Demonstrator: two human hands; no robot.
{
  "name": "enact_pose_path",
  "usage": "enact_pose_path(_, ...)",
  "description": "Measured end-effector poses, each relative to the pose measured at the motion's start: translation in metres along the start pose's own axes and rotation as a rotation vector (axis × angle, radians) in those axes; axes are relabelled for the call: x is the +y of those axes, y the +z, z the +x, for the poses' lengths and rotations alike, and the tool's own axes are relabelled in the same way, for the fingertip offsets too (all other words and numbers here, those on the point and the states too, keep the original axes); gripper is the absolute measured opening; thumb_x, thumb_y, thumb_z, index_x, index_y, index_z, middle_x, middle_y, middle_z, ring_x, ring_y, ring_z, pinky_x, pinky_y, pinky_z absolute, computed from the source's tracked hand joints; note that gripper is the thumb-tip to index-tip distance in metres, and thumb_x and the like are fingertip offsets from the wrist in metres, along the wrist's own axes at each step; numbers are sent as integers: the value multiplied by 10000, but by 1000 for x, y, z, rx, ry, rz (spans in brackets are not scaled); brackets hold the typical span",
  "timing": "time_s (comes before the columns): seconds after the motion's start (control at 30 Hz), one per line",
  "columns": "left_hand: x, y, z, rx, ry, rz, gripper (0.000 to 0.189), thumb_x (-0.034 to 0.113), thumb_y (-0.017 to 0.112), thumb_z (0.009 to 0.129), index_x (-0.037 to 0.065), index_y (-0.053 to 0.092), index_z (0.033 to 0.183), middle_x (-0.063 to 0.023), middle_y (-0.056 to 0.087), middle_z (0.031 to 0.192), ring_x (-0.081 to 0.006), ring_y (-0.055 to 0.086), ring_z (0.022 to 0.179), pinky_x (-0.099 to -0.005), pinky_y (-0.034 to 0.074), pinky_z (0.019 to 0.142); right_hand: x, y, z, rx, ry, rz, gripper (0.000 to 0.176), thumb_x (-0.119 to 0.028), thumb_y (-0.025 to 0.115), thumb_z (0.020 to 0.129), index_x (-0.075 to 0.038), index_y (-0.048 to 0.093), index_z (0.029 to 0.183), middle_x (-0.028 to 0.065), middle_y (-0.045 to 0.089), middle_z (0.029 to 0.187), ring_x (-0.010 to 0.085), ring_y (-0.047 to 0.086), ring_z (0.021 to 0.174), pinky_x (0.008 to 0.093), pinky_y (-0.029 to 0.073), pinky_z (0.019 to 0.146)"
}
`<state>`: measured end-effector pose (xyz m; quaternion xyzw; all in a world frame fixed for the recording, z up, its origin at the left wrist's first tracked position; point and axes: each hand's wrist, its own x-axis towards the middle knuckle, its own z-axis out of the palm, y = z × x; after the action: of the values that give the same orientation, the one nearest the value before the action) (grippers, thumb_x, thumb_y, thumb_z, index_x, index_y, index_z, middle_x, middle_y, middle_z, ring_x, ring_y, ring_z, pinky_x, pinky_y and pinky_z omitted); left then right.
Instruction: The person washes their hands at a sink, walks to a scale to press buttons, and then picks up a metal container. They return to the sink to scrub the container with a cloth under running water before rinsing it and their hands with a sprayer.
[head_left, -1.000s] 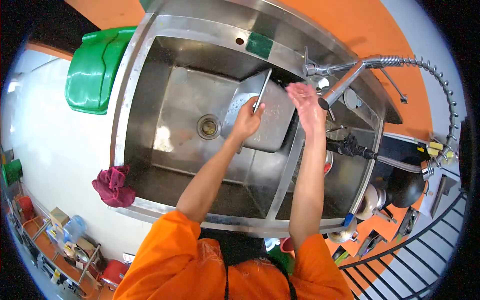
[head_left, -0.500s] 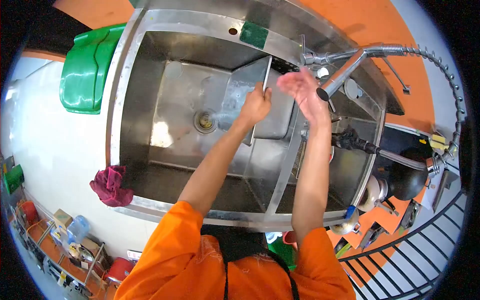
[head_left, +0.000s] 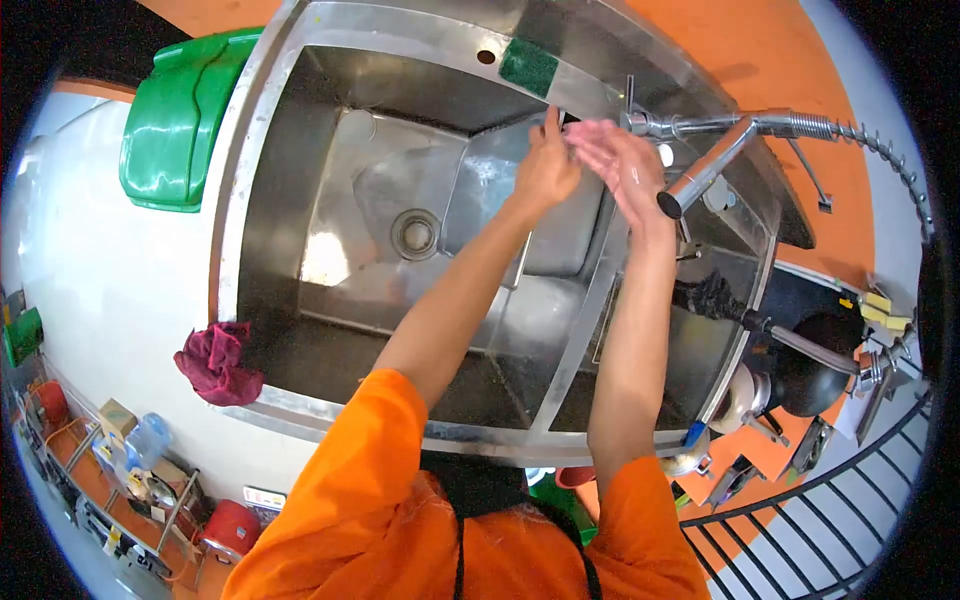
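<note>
My left hand [head_left: 547, 172] is closed on the right edge of a flat metal tray [head_left: 485, 185], near its far corner. The tray stands tilted inside the large sink basin [head_left: 330, 210], its wet grey face toward the drain [head_left: 415, 234]. Close beside it, my right hand [head_left: 622, 172] is open, wet, with fingers stretched toward the left hand and nothing seen in it. The faucet spout [head_left: 690, 190] hangs just right of my right wrist. A gap between my right fingertips and the tray edge cannot be made out.
A green scouring pad [head_left: 528, 66] lies on the sink's back ledge. A maroon cloth [head_left: 220, 365] drapes over the front left corner. A green bin [head_left: 190, 120] stands left. The coiled hose [head_left: 880, 140] arches at right, above a black pan [head_left: 820, 365].
My left hand has slid up along the tray's edge toward its far corner and nearer my right hand. The tray leans differently. Yellowish bits in the drain are gone from sight.
</note>
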<state>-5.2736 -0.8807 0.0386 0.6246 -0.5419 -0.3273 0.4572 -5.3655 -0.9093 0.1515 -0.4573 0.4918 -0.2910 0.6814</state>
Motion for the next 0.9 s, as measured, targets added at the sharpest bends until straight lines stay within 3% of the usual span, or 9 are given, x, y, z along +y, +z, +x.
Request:
enact_pose_path(0.03,20,-14,2,-35,-132,-39,660,42,503,748,-57,213,1332,-318,299,1323,-442,403,1137,-460,343,966,3,-1,9,169,-54,-32,402,-265,459,922,96,512,1090,203,580,1097,260,579,1012,340,445,905)
enact_pose_path(0.07,29,-22,1,-74,-270,-77,650,39,499,747,-67,222,1325,-324,301,1317,-449,397,1134,-469,323,985,-1,-2,12,50,21,20,399,-268,479,913,87,520,1088,200,579,1101,254,575,1017,335,443,902)
enact_pose_path(0.17,-25,13,2,91,168,211,610,22,466,756,-83,241,1313,-334,266,1331,-460,324,1203,-478,244,1040,-18,-9,17,-233,234,83,408,-260,495,907,98,512,1103,228,564,1110,249,568,1035,332,437,923)
enact_pose_path(0.27,-10,6,-16,178,132,-168,597,-7,437,757,-82,242,1316,-336,248,1342,-467,245,1258,-476,192,1068,-17,-8,27,-59,185,-144,431,-273,535,885,92,514,1113,221,564,1121,274,547,1071,345,420,942)
enact_pose_path(0.3,-6,3,-22,163,82,-218,596,-27,416,759,-71,235,1325,-334,243,1349,-452,200,1288,-459,171,1082,-20,-5,27,-118,224,-80,416,-262,517,895,93,514,1112,217,568,1119,274,557,1056,338,426,931)
enact_pose_path(0.53,0,-7,-36,85,-69,-234,591,-7,402,777,-50,222,1339,-308,204,1383,-443,209,1289,-434,183,1085,-19,6,32,-198,287,-185,399,-246,477,915,99,505,1113,220,570,1113,264,571,1038,338,434,919)
enact_pose_path(0.67,3,-10,-36,34,-261,-302,663,66,449,800,-49,129,1369,-336,173,1381,-420,160,1312,-409,181,1088,-21,9,32,-185,318,-238,395,-221,460,921,119,492,1118,219,562,1130,254,570,1043,323,457,903)
enact_pose_path(0.8,3,-13,-33,-94,-442,-393,751,103,466,791,-39,27,1384,-336,95,1402,-436,212,1292,-425,228,1068,-21,16,29,-130,326,-273,395,-220,456,922,117,491,1124,212,568,1125,247,580,1027,319,461,897)
enact_pose_path(0.9,3,-13,-34,-77,-426,-381,769,118,476,800,-51,-2,1378,-328,99,1406,-424,206,1300,-420,236,1067,-20,18,29,-128,326,-310,390,-223,454,923,110,499,1121,209,565,1133,244,574,1038,318,455,905)
